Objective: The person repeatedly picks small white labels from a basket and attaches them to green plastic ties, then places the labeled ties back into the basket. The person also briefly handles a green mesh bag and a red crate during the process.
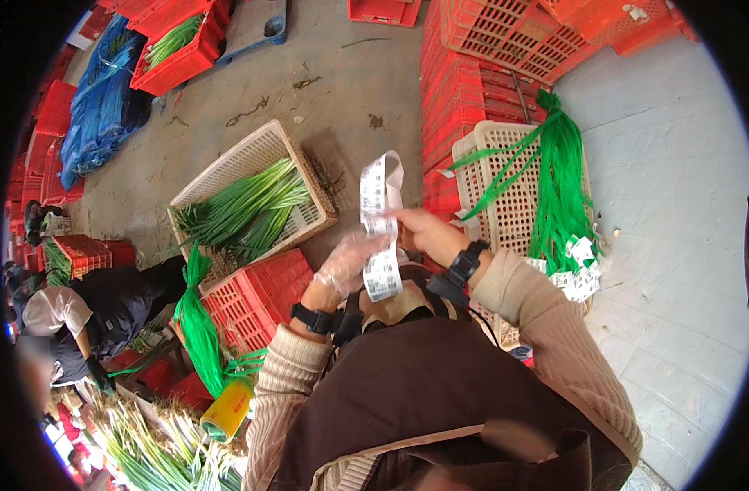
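A strip of printed white labels [381,270] hangs between my hands, its upper end looped over. My left hand [350,261], in a clear plastic glove, is closed on the strip from the left. From the right, my right hand [426,232] grips the strip near its middle; its fingertips are blurred. Left of my hands, a cream plastic crate [316,202] holds green onions [245,205]. To the right, green mesh net bags [558,178] with white labels at their lower ends lie over an upturned-looking cream crate [497,215].
Red plastic crates [451,98] are stacked at the upper right, beside a pale wall [669,184]. A red crate [258,301], more green net bags [199,325] and a yellow can [228,410] are at lower left. A co-worker [104,319] bends over green onions [159,439] there.
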The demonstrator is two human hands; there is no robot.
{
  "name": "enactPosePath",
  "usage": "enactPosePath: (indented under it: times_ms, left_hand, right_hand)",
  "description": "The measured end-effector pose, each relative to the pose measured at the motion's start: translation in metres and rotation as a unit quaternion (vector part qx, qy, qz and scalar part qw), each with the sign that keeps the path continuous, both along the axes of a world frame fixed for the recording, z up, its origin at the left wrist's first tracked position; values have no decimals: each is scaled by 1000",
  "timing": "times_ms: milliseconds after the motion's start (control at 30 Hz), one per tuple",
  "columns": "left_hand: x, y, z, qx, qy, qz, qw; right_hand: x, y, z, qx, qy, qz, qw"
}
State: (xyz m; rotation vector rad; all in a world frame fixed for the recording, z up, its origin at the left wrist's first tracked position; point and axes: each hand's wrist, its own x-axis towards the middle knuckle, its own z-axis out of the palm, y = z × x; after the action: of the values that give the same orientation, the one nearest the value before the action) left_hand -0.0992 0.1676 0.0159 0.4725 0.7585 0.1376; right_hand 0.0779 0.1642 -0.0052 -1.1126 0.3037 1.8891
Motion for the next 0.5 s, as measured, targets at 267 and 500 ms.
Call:
enactPosePath:
  times_ms: [267, 500]
  left_hand:
    - [-4, -7, -66, 275, 12, -189, 943]
    - [-31, 5, -142, 351, 259, -205, 876]
  right_hand:
    - [76, 43, -4, 261, 12, -4, 965]
    - [126, 53, 120, 478, -201, -34, 854]
